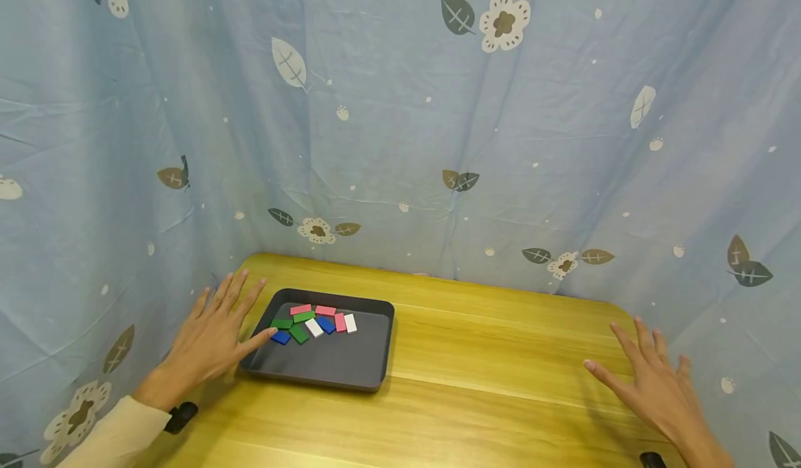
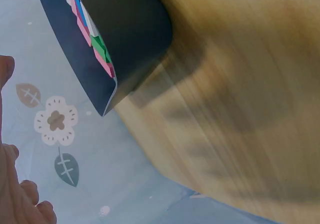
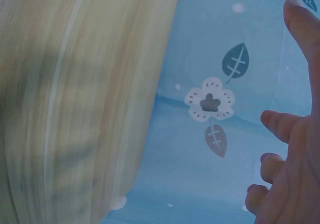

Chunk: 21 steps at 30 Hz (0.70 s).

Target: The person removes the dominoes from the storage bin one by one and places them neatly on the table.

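Observation:
A dark grey rectangular tray [image 1: 338, 364] lies on the left half of the wooden table. Inside it, toward the back left, are several small flat rectangular blocks in pink, green, blue and white, among them a white block [image 1: 350, 323] and a green block [image 1: 299, 334]. My left hand [image 1: 209, 336] is spread beside the tray's left side, its thumb over the tray's edge near a blue block [image 1: 281, 337]; it holds nothing. Over the table's right end, far from the tray, my right hand [image 1: 657, 384] is spread with nothing in it. Both hands' fingers also show in the wrist views.
The yellow wooden table [image 1: 488, 370] has rounded back corners. A light blue curtain [image 1: 388, 141] with flowers and leaves hangs behind it and along both sides. Dark bands with small devices sit at both wrists.

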Each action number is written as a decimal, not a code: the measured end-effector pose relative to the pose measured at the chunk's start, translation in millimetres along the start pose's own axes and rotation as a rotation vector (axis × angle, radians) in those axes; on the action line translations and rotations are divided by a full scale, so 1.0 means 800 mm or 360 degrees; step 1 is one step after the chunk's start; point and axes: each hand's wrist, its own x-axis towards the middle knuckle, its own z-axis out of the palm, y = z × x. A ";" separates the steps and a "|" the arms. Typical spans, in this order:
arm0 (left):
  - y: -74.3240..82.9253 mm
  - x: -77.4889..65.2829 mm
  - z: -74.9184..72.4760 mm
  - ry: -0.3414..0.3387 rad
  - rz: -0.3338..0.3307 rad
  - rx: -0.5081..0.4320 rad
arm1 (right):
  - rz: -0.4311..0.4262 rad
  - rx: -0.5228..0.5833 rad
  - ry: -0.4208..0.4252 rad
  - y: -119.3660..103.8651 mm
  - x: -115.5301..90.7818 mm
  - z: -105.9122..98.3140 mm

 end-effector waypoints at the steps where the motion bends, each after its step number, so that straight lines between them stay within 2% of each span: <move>1: 0.000 0.000 0.000 -0.0014 -0.0009 -0.0019 | 0.0006 0.0000 -0.0008 -0.001 0.001 -0.001; 4: -0.001 0.001 0.001 -0.0071 -0.0045 -0.0119 | 0.0042 0.0017 -0.0065 -0.004 0.001 -0.003; 7: -0.004 0.002 0.002 -0.0144 -0.0090 -0.0284 | 0.0086 0.0035 -0.0131 -0.007 0.003 -0.004; 11: -0.008 0.002 0.006 -0.0194 -0.0170 -0.0610 | 0.0124 0.0134 -0.0192 -0.017 0.006 0.002; 15: -0.013 0.002 0.012 -0.0142 -0.0246 -0.0888 | 0.0174 0.0314 -0.0239 -0.032 0.006 0.013; 21: -0.026 -0.002 0.022 -0.0077 -0.0328 -0.1067 | 0.0191 0.0552 -0.0225 -0.053 0.008 0.029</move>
